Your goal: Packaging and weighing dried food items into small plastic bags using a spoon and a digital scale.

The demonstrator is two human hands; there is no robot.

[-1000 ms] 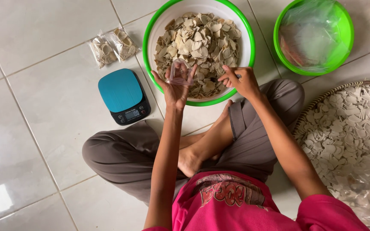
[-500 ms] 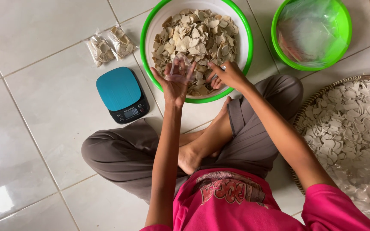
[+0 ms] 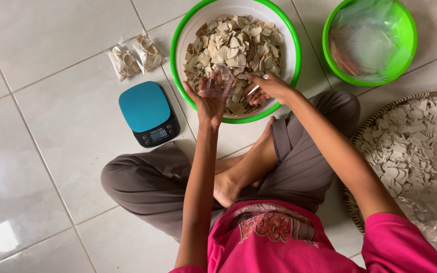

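Note:
A white basin with a green rim point(image 3: 184, 35) holds a heap of pale beige chips point(image 3: 238, 48). My left hand point(image 3: 209, 101) is over its near edge and holds a small clear plastic bag point(image 3: 217, 83) open at the top. My right hand point(image 3: 266, 88) is beside it, low in the basin, with its fingers closed around a metal spoon whose handle shows among the chips.
A teal kitchen scale point(image 3: 147, 112) lies on the tiled floor left of the basin. Two filled clear bags point(image 3: 135, 55) lie behind it. A green bowl with plastic bags point(image 3: 370, 40) stands at right. A woven tray of white chips point(image 3: 416, 141) is beside my right knee.
My right hand has moved down and left into the chips, closer to the bag. My left hand stays over the basin's near edge with the bag.

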